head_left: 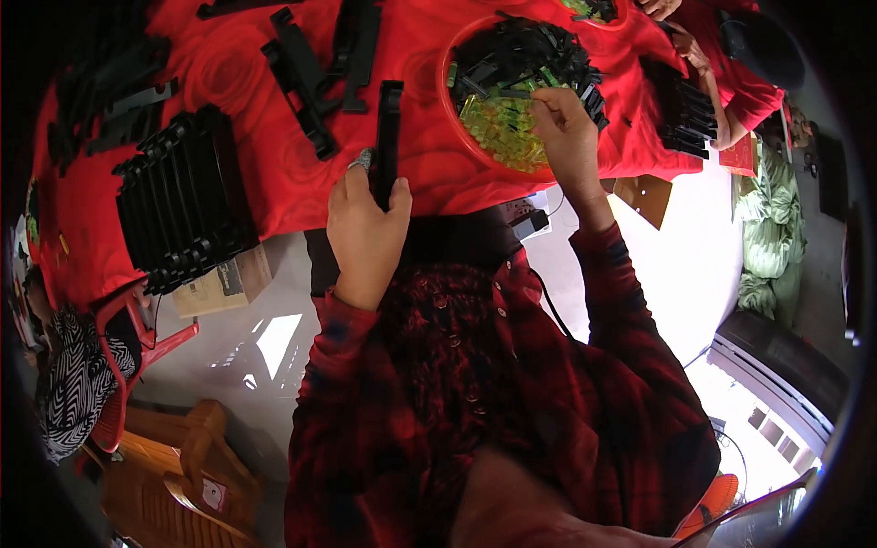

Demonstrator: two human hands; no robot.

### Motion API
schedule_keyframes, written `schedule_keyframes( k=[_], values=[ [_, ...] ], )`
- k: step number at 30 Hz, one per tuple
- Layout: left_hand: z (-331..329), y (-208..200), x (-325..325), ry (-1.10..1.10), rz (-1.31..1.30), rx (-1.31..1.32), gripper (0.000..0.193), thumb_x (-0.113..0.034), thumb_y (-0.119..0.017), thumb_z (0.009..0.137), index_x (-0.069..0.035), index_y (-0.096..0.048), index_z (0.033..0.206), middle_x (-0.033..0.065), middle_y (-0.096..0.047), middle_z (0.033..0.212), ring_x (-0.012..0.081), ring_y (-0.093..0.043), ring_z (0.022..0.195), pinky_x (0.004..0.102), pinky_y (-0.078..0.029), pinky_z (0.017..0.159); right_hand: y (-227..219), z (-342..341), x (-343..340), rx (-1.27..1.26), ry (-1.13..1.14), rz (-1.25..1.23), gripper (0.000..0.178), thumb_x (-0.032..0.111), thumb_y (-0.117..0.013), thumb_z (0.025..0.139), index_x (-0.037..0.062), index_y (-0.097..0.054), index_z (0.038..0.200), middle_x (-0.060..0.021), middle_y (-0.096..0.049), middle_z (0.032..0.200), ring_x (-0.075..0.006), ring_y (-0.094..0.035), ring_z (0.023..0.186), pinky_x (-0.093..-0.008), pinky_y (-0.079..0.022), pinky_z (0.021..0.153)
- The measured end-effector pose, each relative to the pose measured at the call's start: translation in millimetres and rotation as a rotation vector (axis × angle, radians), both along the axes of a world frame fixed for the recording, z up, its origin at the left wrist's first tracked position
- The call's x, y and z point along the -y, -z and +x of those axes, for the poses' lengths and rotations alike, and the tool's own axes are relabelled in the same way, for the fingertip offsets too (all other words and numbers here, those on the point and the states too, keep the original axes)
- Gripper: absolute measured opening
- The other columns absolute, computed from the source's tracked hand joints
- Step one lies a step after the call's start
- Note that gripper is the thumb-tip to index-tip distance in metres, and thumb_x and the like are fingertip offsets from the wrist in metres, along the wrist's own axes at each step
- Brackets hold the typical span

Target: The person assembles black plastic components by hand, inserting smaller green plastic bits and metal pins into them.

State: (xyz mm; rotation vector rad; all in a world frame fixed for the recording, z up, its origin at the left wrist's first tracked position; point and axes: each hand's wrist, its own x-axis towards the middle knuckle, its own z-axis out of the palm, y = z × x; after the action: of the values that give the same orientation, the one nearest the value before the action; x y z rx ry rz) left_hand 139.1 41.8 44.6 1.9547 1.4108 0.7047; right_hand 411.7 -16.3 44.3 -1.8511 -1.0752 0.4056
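Observation:
My left hand (pixel 370 224) is closed round the lower end of a long, narrow black plastic part (pixel 390 128), which points away from me over the table's near edge. A grey wrap covers one fingertip of that hand. Over a red-rimmed bowl (pixel 445 100), my right hand (pixel 568 128) has its fingers pinched together. At their tips is a small dark strip (pixel 513 93). Inside the bowl lie many small black pieces (pixel 525 50) and translucent yellow-green pieces (pixel 498 128), partly hidden by the right hand.
On the red cloth (pixel 311 192) lie a row of black parts (pixel 187 196), loose black parts (pixel 306 78) and another stack (pixel 681 110). A co-worker's hands (pixel 699 59) are at the right. A red plastic chair (pixel 114 393), wooden chair (pixel 183 475) and cardboard box (pixel 224 285) stand left.

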Motion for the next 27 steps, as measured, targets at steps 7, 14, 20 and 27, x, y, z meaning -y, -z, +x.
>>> schedule_keyframes(
  k=[7, 14, 20, 27],
  values=[
    [9.4, 15.4, -8.1, 0.103, 0.262, -0.097, 0.041, -0.025, -0.071, 0.088, 0.004, -0.061, 0.115, 0.0222, -0.06, 0.113, 0.0396, -0.056, 0.104, 0.0468, -0.046, 0.09, -10.4, -26.6, -13.9, 0.189, -0.115, 0.0, 0.016, 0.003, -0.068, 0.087, 0.0037, -0.065, 0.103, -0.0126, -0.064, 0.092, -0.0235, -0.063, 0.073, -0.0327, -0.051, 0.065],
    [-3.1, 19.8, -9.4, 0.12, 0.215, 0.013, 0.04, -0.03, -0.058, 0.098, 0.006, -0.06, 0.116, 0.0238, -0.059, 0.108, 0.0412, -0.055, 0.097, 0.0472, -0.045, 0.086, -11.8, -36.0, -59.2, 0.447, -0.304, 0.091, 0.018, 0.005, -0.064, 0.088, 0.004, -0.065, 0.105, -0.0131, -0.061, 0.097, -0.0318, -0.062, 0.087, -0.038, -0.052, 0.076],
    [-17.6, 23.3, -7.5, 0.079, 0.082, 0.202, 0.028, -0.02, -0.053, 0.101, 0.008, -0.057, 0.104, 0.0245, -0.057, 0.099, 0.0425, -0.055, 0.091, 0.0477, -0.044, 0.08, -13.2, -27.5, -74.8, 0.853, -0.487, 0.017, 0.023, 0.004, -0.063, 0.081, 0.0063, -0.064, 0.104, -0.0101, -0.058, 0.103, -0.0286, -0.056, 0.101, -0.0395, -0.044, 0.085],
    [-26.5, 27.4, -10.9, 0.052, 0.025, 0.249, 0.02, -0.013, -0.055, 0.099, 0.006, -0.058, 0.105, 0.0204, -0.058, 0.096, 0.0391, -0.056, 0.086, 0.0423, -0.046, 0.076, -19.2, -19.5, -78.1, 0.956, -0.694, 0.022, 0.019, 0.005, -0.062, 0.082, 0.0078, -0.062, 0.101, -0.0065, -0.059, 0.103, -0.0259, -0.055, 0.1, -0.0384, -0.041, 0.086]
  ],
)
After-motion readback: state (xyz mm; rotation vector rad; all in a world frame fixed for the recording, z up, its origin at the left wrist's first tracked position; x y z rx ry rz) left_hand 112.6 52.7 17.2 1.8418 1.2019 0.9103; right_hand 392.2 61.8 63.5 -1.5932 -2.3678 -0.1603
